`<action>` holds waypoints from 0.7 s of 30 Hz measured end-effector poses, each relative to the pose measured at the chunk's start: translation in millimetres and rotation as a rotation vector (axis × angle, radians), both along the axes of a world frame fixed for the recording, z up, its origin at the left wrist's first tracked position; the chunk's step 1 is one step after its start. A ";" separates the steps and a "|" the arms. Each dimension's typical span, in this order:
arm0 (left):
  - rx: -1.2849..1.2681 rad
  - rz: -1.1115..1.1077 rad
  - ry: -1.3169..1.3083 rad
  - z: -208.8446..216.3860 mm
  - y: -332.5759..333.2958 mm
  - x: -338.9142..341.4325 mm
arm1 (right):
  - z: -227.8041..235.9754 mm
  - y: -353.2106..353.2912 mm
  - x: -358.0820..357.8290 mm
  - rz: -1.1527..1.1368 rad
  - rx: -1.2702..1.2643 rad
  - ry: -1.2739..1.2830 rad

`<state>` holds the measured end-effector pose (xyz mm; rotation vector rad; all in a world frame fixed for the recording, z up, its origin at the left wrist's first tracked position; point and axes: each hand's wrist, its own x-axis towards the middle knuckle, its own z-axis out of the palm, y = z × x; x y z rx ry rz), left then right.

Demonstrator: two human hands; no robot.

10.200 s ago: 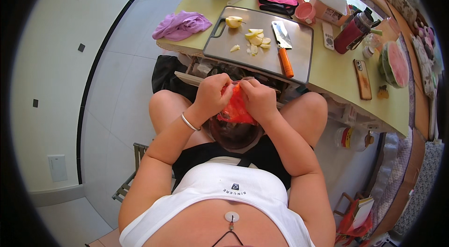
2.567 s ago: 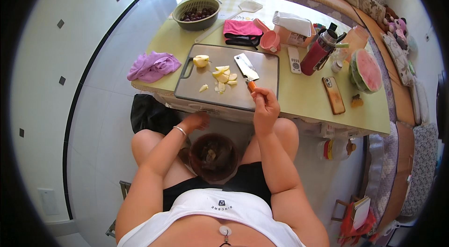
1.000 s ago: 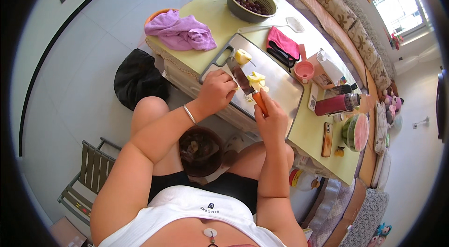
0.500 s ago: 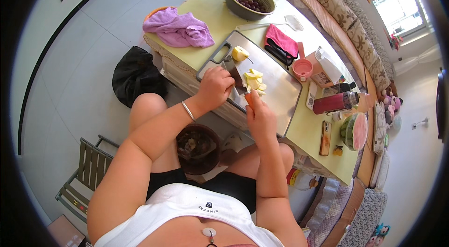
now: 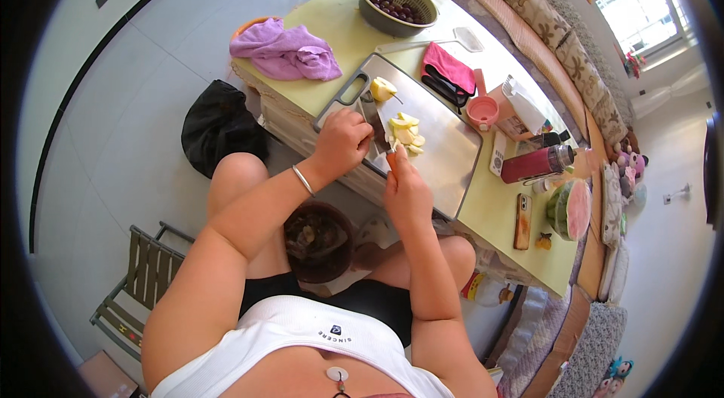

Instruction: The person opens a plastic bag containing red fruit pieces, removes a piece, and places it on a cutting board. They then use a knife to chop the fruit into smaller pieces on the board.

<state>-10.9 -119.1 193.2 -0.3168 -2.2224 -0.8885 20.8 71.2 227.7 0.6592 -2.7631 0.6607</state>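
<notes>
My right hand (image 5: 408,191) grips the orange handle of a kitchen knife (image 5: 379,125), its wide blade lying low over the near left part of a metal cutting board (image 5: 448,155). My left hand (image 5: 345,143) is closed beside the blade, fingers curled; whatever it may hold is hidden. Just right of the blade lies a pile of pale cut fruit pieces (image 5: 405,131), apparently pear. Farther back on the board, a larger cut piece of pear (image 5: 383,89) with its stem rests near the board's grey handle.
A purple cloth (image 5: 294,53) and a colander of dark round fruit (image 5: 397,6) occupy the table's far side. To the right stand a pink cup (image 5: 483,110), a dark red bottle (image 5: 537,163), a phone (image 5: 523,221) and a cut watermelon (image 5: 569,209). Between my knees is a brown bin (image 5: 319,241).
The right hand and knife have shifted slightly left, closer to my left hand. The whole view has moved a little; the fruit pieces look much the same.
</notes>
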 end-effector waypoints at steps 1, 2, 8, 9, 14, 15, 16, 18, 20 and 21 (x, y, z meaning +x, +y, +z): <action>-0.008 0.020 0.001 -0.1 0.4 0.1 | 5.9 2.3 3.5 0.000 0.020 -0.013; 0.000 0.022 0.016 0.5 1.1 0.1 | 13.1 7.4 7.5 -0.003 0.043 -0.029; 0.068 -0.064 0.037 -4.5 -3.8 -4.3 | 17.5 10.2 -0.2 -0.071 0.122 -0.172; 0.080 -0.082 0.037 -6.3 -4.5 -4.8 | 11.4 12.7 -4.0 -0.057 0.074 -0.139; 0.099 -0.094 0.032 -4.7 -6.7 -2.0 | 20.6 13.9 -1.8 -0.004 -0.046 -0.050; 0.090 -0.092 0.032 -4.5 -7.3 -1.4 | 23.0 13.2 -0.6 0.017 -0.046 -0.036; 0.083 -0.092 0.034 -3.9 -6.7 -1.2 | 25.2 13.3 0.6 0.036 -0.045 -0.021; 0.080 -0.078 0.033 -3.7 -5.5 -1.0 | 26.4 11.5 3.7 0.039 -0.001 -0.008; 0.069 -0.068 0.025 -1.7 -4.9 -0.4 | 26.0 10.0 4.9 0.044 0.024 0.002; 0.062 -0.064 0.017 0.0 -4.5 0.3 | 25.7 9.6 5.1 0.048 0.030 0.005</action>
